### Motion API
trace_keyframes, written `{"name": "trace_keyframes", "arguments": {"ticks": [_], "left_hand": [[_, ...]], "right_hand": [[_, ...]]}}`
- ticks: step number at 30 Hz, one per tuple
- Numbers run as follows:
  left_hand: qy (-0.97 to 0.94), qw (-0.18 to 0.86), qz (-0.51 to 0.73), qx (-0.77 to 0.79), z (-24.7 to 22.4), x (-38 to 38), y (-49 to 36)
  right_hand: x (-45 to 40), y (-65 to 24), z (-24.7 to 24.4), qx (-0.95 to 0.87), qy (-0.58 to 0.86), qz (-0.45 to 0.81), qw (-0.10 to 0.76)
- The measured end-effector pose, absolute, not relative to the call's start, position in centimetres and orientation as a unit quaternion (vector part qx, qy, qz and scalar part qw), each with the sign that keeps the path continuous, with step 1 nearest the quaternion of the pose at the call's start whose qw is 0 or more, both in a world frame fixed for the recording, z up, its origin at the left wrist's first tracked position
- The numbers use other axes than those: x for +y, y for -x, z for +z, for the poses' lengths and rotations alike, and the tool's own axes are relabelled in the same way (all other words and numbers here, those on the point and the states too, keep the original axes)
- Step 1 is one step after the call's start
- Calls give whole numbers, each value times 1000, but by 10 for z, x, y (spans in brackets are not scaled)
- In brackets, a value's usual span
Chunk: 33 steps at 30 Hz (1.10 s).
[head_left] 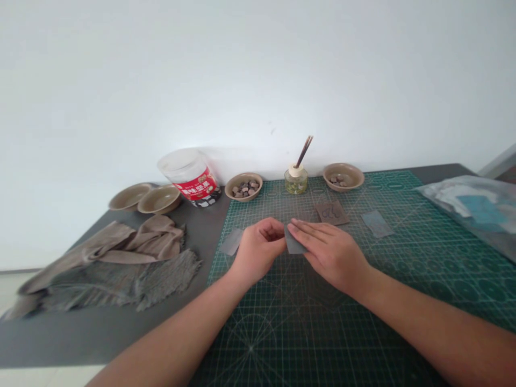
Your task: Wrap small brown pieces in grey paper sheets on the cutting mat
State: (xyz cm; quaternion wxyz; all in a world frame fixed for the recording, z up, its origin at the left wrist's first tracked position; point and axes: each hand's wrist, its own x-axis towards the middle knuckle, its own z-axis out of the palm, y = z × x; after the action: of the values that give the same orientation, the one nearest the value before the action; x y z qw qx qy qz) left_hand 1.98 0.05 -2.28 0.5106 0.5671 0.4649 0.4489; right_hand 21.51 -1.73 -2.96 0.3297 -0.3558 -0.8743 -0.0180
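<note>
- Your right hand's (336,250) fingers are lying together, nearly straight, over a grey sheet (295,248); whether they're pinching it, I cannot tell.
- Your left hand's (260,247) fingers are curling by its left edge, grip unclear.
- The sheet is sitting between your hands, over the green mat (258,333).

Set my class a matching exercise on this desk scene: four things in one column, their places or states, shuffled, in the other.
1. Dark grey sheet
2. Glass bottle
3. Plastic tub
4. Brown cloth

A. bears a red label
B. lies crumpled left of the green mat
C. is touched by the right hand
D. has dark sticks standing in it

Pairs: 1-C, 2-D, 3-A, 4-B
</note>
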Motion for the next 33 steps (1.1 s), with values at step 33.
{"name": "trace_keyframes", "arguments": {"ticks": [33], "left_hand": [[-603,431,487,462,-26,-6,-19]], "right_hand": [[-21,-208,-25,-848,341,-8,407]]}}
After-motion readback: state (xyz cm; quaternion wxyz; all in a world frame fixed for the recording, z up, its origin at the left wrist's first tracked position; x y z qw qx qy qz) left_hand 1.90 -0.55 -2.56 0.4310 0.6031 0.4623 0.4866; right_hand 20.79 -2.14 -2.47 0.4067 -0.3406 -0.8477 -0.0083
